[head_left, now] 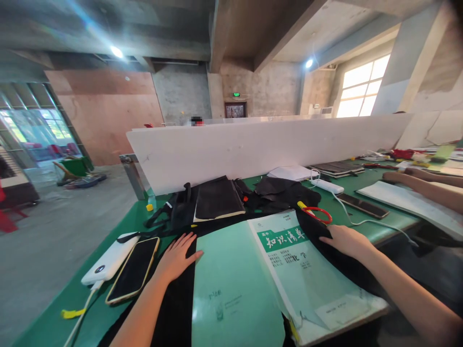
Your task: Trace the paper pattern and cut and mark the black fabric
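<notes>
"What lies closest?"

"A chemistry book [314,284] with a large Chinese title, its lower edge worn. A pale green cover [235,279] with small, faint print lies against its left side. Both sit on black cloth [181,299] at the near edge of the green counter [47,315]."

"And the hands?"

"The left hand [179,255] is flat with its fingers spread, grasping nothing, its thumb at the left edge of the pale green cover. The right hand [345,241] rests just beside the book, over the black cloth, fingers loosely bent; I can't tell whether they pinch the fabric."

"What's left of the left hand?"

"A smartphone [133,270] in a pale case, dark screen up, and just beside it a white power bank [110,260] with a cable plugged in."

"Farther back?"

"A black notebook [219,197] behind the pale green cover. To the right, a second smartphone [363,206] near a small white block [327,186] with a cord, then another person's forearms [427,185] over papers."

"Beyond those?"

"A long white partition [253,149] along the counter's far side. Past it, a dark door [235,110] under a lit green sign [236,95], and a bright window [365,86] at the right."
</notes>
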Available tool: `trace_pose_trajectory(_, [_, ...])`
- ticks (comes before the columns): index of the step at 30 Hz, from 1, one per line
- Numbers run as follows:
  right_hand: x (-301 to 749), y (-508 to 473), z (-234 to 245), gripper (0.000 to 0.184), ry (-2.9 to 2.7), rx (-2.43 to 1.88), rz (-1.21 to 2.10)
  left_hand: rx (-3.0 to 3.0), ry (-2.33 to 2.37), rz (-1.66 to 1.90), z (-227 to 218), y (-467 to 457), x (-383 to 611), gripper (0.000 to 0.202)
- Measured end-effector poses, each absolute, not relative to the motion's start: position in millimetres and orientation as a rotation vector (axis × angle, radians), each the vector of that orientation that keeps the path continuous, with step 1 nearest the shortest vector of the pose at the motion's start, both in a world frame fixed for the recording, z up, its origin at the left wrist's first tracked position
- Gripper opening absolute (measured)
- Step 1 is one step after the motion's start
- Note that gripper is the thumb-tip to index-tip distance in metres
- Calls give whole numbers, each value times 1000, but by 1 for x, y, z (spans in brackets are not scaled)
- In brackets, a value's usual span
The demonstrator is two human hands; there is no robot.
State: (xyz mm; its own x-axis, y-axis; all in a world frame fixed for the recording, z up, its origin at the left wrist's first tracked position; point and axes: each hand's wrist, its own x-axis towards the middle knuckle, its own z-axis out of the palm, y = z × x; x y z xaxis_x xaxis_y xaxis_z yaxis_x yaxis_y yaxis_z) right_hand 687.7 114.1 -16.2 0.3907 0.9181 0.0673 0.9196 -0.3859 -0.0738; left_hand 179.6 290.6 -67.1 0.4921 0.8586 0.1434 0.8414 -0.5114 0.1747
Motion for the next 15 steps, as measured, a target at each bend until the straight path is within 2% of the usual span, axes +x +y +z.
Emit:
trace_pose_trajectory(2, [687,111,-15,25,-1708,-2470,-130,2634,1513,326,-66,290,180,76])
trace_pose_trajectory(6, [675,105,-13,24,-1781,-2088,-340,2625,1511,348,-67,290,180,76])
trace_pose_trajectory(9, [666,105,-18,26,-1812,-1851,-241,2627,1512,344,-68,292,180,76])
trace_pose_trajectory(13, [667,122,-22,32,-1535,-1855,23,2636,1513,341,-69,293,179,76])
trace_pose_trajectory(15, [670,136,-15,28,-1399,-1830,147,2640,1510,341,-69,293,179,76])
